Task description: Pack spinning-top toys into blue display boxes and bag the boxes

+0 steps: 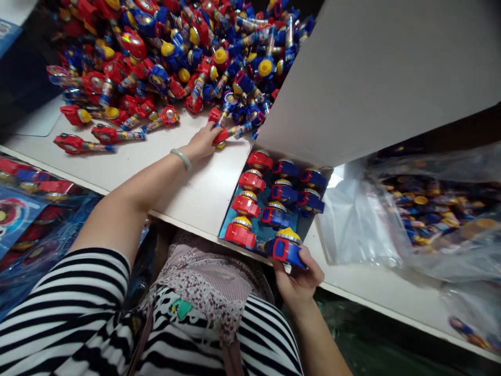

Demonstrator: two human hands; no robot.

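My left hand [205,140], with a pale bangle at the wrist, reaches to the near edge of a big heap of red and blue plastic toys [172,78]. Its fingers are closed on a red toy [221,137] with a clear tube. My right hand [298,279] grips a blue toy [287,249] with a silver ring and yellow tip, at the near corner of an open display box [304,227]. Inside that box, red toys [248,203] stand in a left column, with blue toys [284,192] to their right. The toys' lower parts are hidden.
A large grey-white box flap [364,78] rises behind the box. Right of it lie clear plastic bags [360,230], one holding many small colourful pieces. A few red toys [69,143] lie apart on the white table [195,193]. Packaged toys [37,224] are at lower left.
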